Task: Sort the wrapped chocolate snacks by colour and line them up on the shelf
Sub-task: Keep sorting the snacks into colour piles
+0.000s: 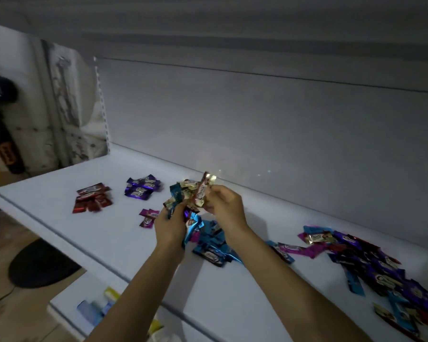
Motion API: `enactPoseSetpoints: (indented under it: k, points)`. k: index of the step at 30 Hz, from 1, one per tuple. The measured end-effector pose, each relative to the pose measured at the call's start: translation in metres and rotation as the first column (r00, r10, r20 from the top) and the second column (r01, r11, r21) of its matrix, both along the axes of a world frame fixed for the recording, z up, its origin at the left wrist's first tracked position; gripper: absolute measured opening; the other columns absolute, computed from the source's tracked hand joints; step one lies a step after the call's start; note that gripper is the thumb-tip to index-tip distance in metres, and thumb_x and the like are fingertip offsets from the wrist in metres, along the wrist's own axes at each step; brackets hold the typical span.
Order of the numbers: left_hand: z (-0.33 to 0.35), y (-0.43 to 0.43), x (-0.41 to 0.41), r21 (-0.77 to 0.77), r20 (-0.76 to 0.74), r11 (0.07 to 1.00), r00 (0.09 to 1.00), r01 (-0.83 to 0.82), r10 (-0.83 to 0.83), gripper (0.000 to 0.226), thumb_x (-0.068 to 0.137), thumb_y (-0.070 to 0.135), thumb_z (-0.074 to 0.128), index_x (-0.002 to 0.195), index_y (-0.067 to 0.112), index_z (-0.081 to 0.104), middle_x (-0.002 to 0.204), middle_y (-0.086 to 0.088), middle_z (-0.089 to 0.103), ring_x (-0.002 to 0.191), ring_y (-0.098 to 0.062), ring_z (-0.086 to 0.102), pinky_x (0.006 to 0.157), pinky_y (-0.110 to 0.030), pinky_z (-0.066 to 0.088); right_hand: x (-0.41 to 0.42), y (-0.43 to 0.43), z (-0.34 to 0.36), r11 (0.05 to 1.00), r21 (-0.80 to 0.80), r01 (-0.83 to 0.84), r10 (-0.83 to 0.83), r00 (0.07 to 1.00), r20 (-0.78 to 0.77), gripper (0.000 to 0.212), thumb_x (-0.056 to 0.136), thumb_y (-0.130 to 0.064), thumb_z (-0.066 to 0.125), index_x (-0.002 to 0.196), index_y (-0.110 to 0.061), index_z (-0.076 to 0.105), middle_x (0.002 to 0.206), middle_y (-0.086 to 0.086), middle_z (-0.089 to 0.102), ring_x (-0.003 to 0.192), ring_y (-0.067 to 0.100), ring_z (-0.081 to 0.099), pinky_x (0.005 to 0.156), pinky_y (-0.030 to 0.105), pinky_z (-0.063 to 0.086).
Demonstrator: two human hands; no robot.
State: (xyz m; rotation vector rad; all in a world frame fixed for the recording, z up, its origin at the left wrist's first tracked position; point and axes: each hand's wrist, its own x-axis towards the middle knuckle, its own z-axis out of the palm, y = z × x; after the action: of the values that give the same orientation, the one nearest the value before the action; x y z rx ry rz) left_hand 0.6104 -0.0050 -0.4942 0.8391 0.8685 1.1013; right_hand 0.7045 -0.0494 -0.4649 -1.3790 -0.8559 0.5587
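On the white shelf (59, 213) lie sorted groups of wrapped snacks: red ones (92, 197) at the left, purple ones (142, 190) behind, two magenta ones (148, 217) nearer the middle, and blue ones (211, 245) below my hands. A mixed unsorted heap (371, 262) spreads over the right side. My left hand (169, 227) grips a bunch of blue and gold snacks (181, 201) above the shelf. My right hand (224, 202) pinches a red and gold snack (202, 191) held upright beside that bunch.
The shelf's grey back panel (257, 124) rises behind the snacks. A lower shelf (89, 314) holds a few packaged items. A dark round object (40, 265) lies on the wooden floor at the left. The shelf's front edge runs diagonally below my forearms.
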Motion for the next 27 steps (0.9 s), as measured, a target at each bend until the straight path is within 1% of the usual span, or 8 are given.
enactPoseSetpoints:
  k: [3, 7, 13, 17, 20, 23, 25, 27]
  points:
    - [-0.005, 0.018, -0.014, 0.006, -0.004, 0.999, 0.999, 0.053, -0.053, 0.011, 0.095, 0.021, 0.057, 0.087, 0.021, 0.065, 0.074, -0.002, 0.074, 0.066, -0.021, 0.072, 0.050, -0.029, 0.055, 0.016, 0.018, -0.002, 0.992, -0.100, 0.081, -0.097, 0.980, -0.172, 0.014, 0.095, -0.017, 0.054, 0.085, -0.023, 0.062, 0.076, 0.001, 0.069, 0.060, 0.012, 0.067, 0.050, 0.017, 0.051]
    - [-0.015, 0.030, -0.024, 0.108, -0.003, 0.988, 0.994, 0.113, -0.113, 0.016, 0.096, 0.019, 0.054, 0.089, 0.024, 0.067, 0.073, 0.003, 0.074, 0.066, -0.015, 0.072, 0.048, -0.024, 0.054, 0.046, 0.043, -0.011, 0.945, -0.289, 0.156, -0.211, 0.963, -0.168, 0.009, 0.094, -0.015, 0.055, 0.098, -0.010, 0.062, 0.067, 0.005, 0.065, 0.044, 0.010, 0.051, 0.040, 0.019, 0.040]
    - [-0.027, 0.037, -0.021, 0.167, 0.011, 0.973, 0.986, 0.161, -0.165, 0.014, 0.095, 0.021, 0.056, 0.091, 0.017, 0.068, 0.080, -0.006, 0.074, 0.071, -0.023, 0.072, 0.056, -0.034, 0.059, 0.064, 0.078, -0.004, 0.891, -0.447, 0.075, -0.133, 0.986, -0.101, 0.027, 0.095, -0.014, 0.055, 0.120, -0.005, 0.055, 0.078, 0.012, 0.069, 0.060, 0.016, 0.062, 0.058, 0.026, 0.051]
    - [-0.028, 0.040, -0.020, 0.192, 0.006, 0.971, 0.989, 0.145, -0.149, 0.014, 0.095, 0.023, 0.056, 0.088, 0.017, 0.067, 0.076, -0.003, 0.074, 0.067, -0.020, 0.071, 0.058, -0.034, 0.059, 0.066, 0.069, -0.011, 0.876, -0.464, 0.131, -0.121, 0.991, 0.051, 0.023, 0.094, -0.012, 0.056, 0.114, -0.001, 0.058, 0.084, 0.014, 0.069, 0.066, 0.020, 0.067, 0.064, 0.029, 0.057]
    - [-0.029, 0.038, -0.019, 0.219, -0.006, 0.966, 0.990, 0.139, -0.142, 0.014, 0.095, 0.023, 0.056, 0.089, 0.017, 0.067, 0.078, -0.006, 0.074, 0.070, -0.025, 0.071, 0.062, -0.039, 0.058, 0.049, 0.054, -0.014, 0.904, -0.421, 0.078, -0.038, 0.994, 0.104, 0.016, 0.093, -0.020, 0.058, 0.102, -0.008, 0.064, 0.084, 0.012, 0.071, 0.065, 0.019, 0.068, 0.064, 0.030, 0.058]
    - [-0.030, 0.035, -0.018, 0.275, -0.013, 0.954, 0.993, 0.120, -0.121, 0.015, 0.097, 0.020, 0.054, 0.093, 0.016, 0.067, 0.081, -0.007, 0.074, 0.072, -0.027, 0.071, 0.064, -0.038, 0.058, 0.023, 0.037, -0.010, 0.893, -0.432, -0.125, 0.175, 0.982, 0.077, 0.033, 0.083, -0.046, 0.065, 0.091, -0.014, 0.066, 0.077, 0.001, 0.073, 0.061, 0.012, 0.068, 0.052, 0.022, 0.052]
    - [-0.031, 0.034, -0.019, 0.299, -0.010, 0.947, 0.993, 0.116, -0.118, 0.015, 0.097, 0.018, 0.053, 0.095, 0.013, 0.068, 0.084, -0.011, 0.074, 0.077, -0.032, 0.071, 0.070, -0.043, 0.058, 0.011, 0.031, -0.006, 0.860, -0.459, -0.222, 0.294, 0.951, 0.092, 0.034, 0.077, -0.045, 0.072, 0.093, -0.016, 0.065, 0.081, -0.004, 0.073, 0.065, 0.009, 0.069, 0.051, 0.020, 0.051]
    - [-0.032, 0.033, -0.020, 0.311, -0.017, 0.944, 0.994, 0.109, -0.109, 0.016, 0.097, 0.017, 0.053, 0.094, 0.012, 0.068, 0.085, -0.013, 0.073, 0.079, -0.034, 0.070, 0.071, -0.045, 0.057, 0.006, 0.029, -0.004, 0.851, -0.460, -0.255, 0.332, 0.938, 0.094, 0.026, 0.077, -0.030, 0.076, 0.095, -0.016, 0.063, 0.085, -0.004, 0.072, 0.065, 0.005, 0.068, 0.051, 0.020, 0.051]
